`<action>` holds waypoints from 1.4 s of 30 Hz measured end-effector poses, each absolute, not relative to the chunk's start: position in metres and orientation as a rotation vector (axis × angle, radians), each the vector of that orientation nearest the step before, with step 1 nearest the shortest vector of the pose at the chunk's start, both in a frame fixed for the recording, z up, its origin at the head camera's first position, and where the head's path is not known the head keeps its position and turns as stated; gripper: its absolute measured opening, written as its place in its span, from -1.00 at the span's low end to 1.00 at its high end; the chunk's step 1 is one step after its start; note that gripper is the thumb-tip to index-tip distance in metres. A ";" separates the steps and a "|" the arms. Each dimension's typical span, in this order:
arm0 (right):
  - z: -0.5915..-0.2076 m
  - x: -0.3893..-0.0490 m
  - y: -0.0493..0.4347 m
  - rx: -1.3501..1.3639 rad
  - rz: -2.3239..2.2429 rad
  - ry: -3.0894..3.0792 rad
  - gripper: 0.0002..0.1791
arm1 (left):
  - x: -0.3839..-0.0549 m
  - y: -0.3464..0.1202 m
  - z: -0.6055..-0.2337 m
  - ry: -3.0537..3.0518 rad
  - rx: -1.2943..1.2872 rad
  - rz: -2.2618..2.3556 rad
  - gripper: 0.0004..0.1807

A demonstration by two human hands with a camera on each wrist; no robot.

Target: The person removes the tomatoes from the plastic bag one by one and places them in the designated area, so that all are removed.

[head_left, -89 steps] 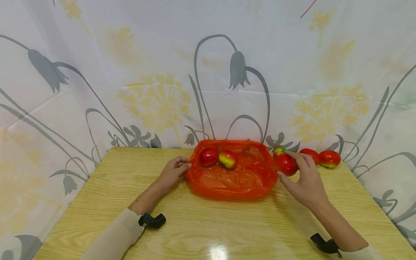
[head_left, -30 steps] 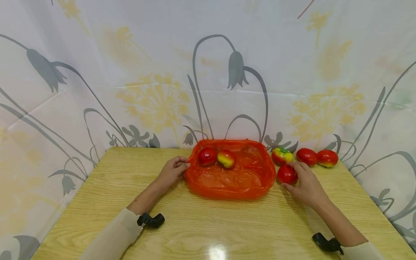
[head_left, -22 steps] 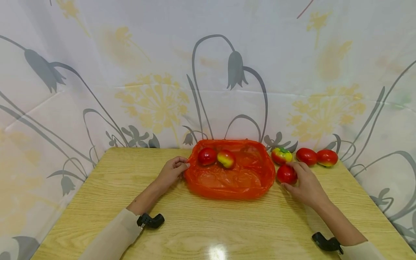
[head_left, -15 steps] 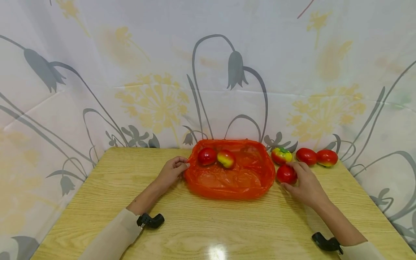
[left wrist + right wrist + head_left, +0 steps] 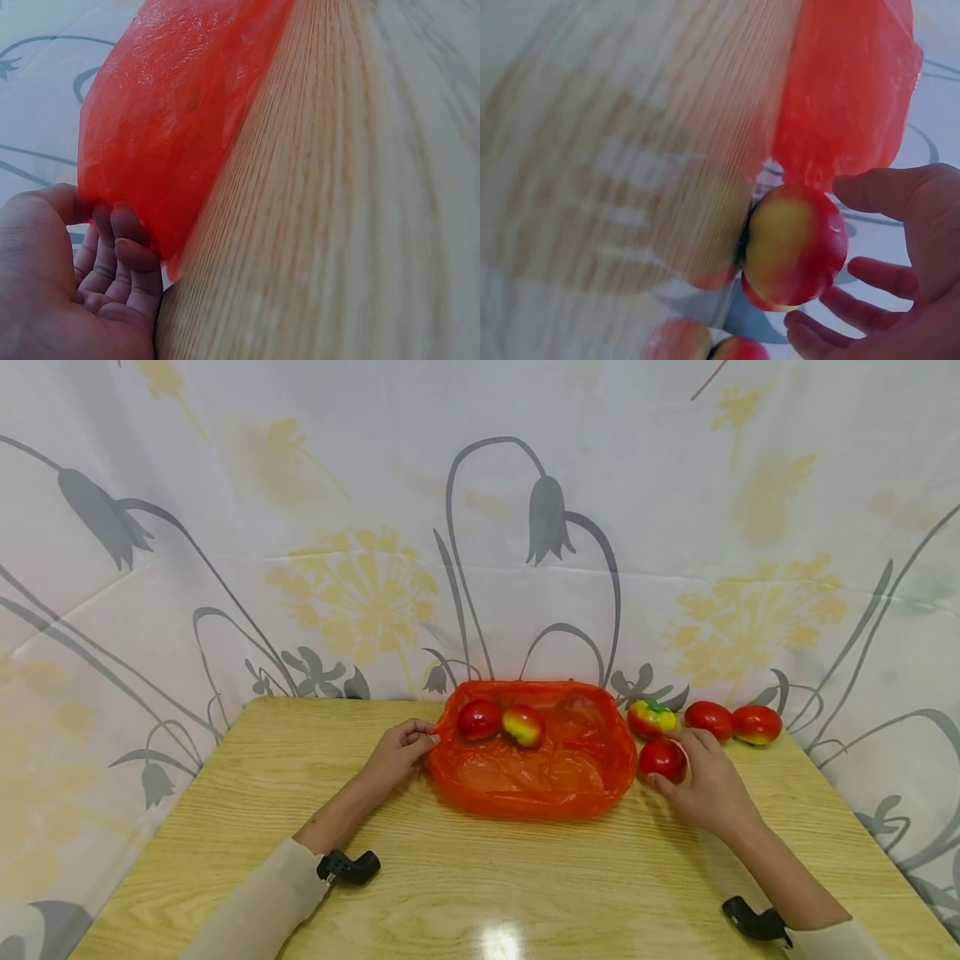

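Straddling red fruit (image 5: 663,760), right hand (image 5: 711,792)

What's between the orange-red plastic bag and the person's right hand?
In the head view, a round, glossy red fruit lies between the bag and right hand.

Left hand (image 5: 394,757) in a pinch, right hand (image 5: 713,792) (the looser one) gently curved

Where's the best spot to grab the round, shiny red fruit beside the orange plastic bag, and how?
I'd hold the round, shiny red fruit at its widest part, fingers on opposite sides, coming from the right. It looks smoothly rounded, with no handle; the orange plastic bag crowds its left, and a yellow-and-red fruit with a green top sits behind it.
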State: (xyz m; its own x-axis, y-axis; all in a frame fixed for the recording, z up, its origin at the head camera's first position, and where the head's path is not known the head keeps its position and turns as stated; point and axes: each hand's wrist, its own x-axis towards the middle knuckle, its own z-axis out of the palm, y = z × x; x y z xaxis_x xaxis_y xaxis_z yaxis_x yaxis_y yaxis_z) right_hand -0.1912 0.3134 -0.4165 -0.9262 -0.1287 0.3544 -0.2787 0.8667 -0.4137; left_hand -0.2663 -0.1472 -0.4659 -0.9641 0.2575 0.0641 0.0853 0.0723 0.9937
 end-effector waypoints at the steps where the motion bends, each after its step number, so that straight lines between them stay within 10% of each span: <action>1: -0.416 -0.191 0.313 0.310 0.673 -2.708 -0.26 | -0.266 -0.147 -0.466 2.201 0.357 2.027 -0.74; 42: -0.392 -0.195 0.265 0.480 0.716 -2.562 -0.39 | -0.266 -0.148 -0.465 2.182 0.344 2.026 -0.70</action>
